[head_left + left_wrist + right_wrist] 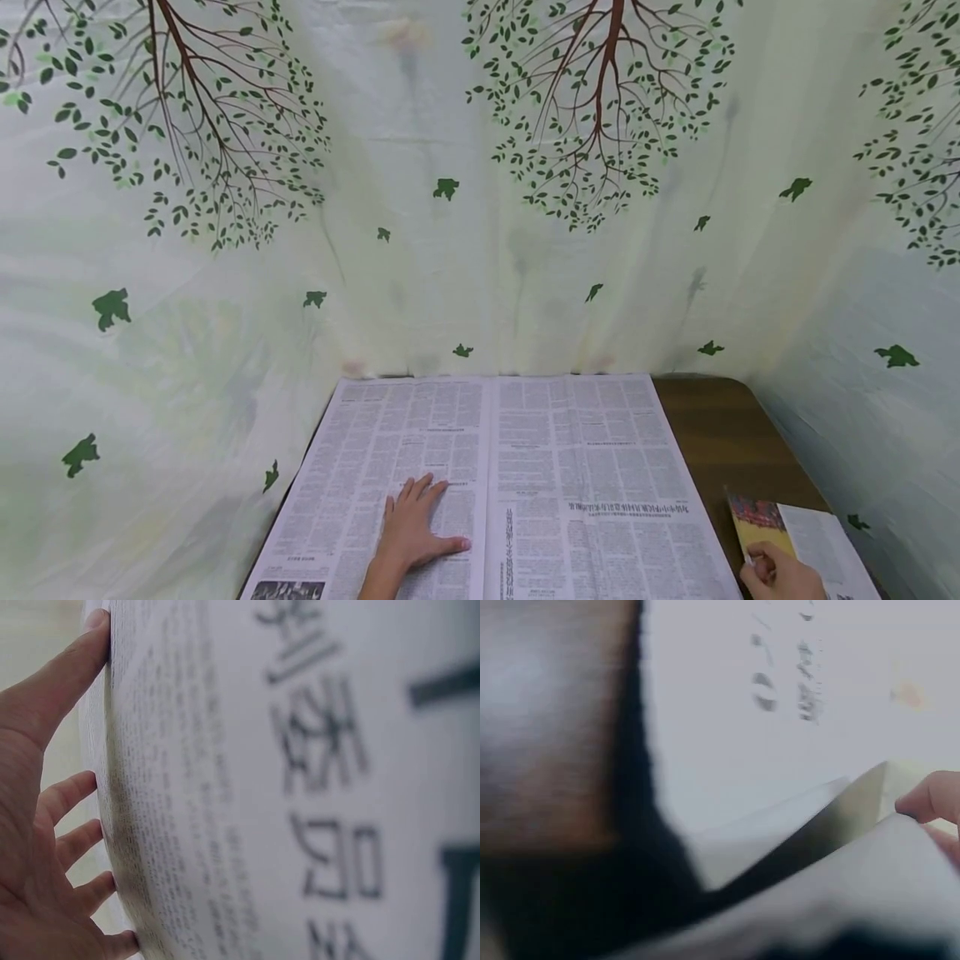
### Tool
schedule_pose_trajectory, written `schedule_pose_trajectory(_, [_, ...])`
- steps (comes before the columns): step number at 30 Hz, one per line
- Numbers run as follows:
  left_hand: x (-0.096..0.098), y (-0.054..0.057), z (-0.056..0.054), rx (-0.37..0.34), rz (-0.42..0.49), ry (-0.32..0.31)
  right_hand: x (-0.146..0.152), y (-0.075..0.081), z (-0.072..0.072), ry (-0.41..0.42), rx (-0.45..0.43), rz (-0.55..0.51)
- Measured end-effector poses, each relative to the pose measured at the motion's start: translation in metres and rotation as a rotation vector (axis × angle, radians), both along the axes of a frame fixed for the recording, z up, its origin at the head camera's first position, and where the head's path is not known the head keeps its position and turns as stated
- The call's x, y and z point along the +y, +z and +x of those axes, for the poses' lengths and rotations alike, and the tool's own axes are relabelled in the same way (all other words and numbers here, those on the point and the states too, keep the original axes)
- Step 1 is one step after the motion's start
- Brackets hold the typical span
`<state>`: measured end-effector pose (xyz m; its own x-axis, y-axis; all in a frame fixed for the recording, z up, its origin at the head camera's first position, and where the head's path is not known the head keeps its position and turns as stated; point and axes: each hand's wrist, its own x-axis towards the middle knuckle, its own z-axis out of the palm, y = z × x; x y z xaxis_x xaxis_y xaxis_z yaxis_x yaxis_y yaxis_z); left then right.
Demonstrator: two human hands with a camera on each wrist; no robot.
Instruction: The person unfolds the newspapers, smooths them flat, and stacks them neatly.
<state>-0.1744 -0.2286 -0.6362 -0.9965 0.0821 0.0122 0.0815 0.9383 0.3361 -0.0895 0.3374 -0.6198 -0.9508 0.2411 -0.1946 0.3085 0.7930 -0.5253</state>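
A large newspaper (600, 417) lies unfolded, with a crease down its middle. On its left page my left hand (411, 533) rests with fingers spread and thumb pointing right toward the crease. The left wrist view shows that hand's fingertips (96, 889) touching the printed sheet. At the lower right lies a magazine (825, 546) with a red and yellow picture and a white part with text. My right hand (783, 573) is at its left edge, fingers curled. In the right wrist view, the thumb and a finger pinch a raised paper edge (855, 859); part of that hand is outside the frame.
The dark brown wooden table (727, 425) shows to the right of the newspaper. A pale cloth (525, 292) printed with trees and green leaves hangs behind the table and along both sides. A dark photo (288, 590) is printed at the newspaper's lower left.
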Motion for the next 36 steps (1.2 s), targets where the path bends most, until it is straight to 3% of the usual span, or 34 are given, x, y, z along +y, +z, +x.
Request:
schedule_pose_trajectory(6, [0.001,0.001,-0.001,-0.006,0.009,-0.004,-0.005,0.014,-0.006,-0.037,0.101,-0.012])
schedule_pose_trajectory(23, [0.000,0.001,0.001,0.008,0.035,-0.003,-0.032,0.042,-0.029,0.026,0.252,0.027])
schedule_pose_trajectory(31, [0.001,0.000,0.001,0.007,0.038,0.000,-0.049,0.047,-0.043,0.055,0.454,0.017])
schedule_pose_trajectory(36, [0.001,0.001,0.002,0.006,0.040,0.005,-0.063,0.051,-0.050,0.066,0.479,-0.003])
